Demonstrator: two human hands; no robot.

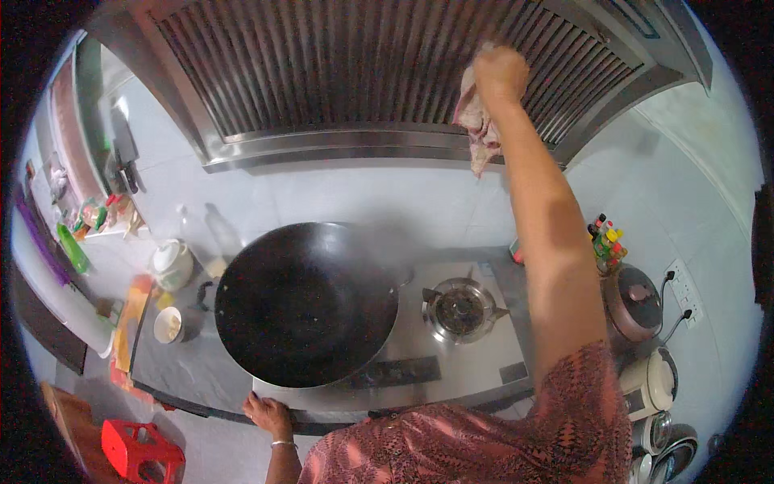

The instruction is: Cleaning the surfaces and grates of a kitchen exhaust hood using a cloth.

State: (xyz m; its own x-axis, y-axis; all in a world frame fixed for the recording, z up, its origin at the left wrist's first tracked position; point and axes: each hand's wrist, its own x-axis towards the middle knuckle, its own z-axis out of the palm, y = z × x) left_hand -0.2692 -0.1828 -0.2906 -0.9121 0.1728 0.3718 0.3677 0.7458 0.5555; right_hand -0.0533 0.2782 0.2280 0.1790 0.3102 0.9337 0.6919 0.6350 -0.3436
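My right hand (500,71) is raised against the slatted filter of a range hood (338,72), closed around a pink and white cloth (478,127). The cloth's loose end hangs below the fist, in front of the hood's lower rim. Resting on the front edge of the counter is my left hand (269,412), with a bracelet at the wrist and nothing held in it. A large black wok (305,308) sits on the left side of the gas stove (411,339), just beyond that hand. On the right, the other burner (461,308) is uncovered.
At the counter's left stand a small white bowl (169,325) with pale pieces inside and a white lidded pot (172,264). Sauce bottles (606,243) and a dark rice cooker (635,299) are at the right. A red plastic stool (142,451) stands on the floor, lower left.
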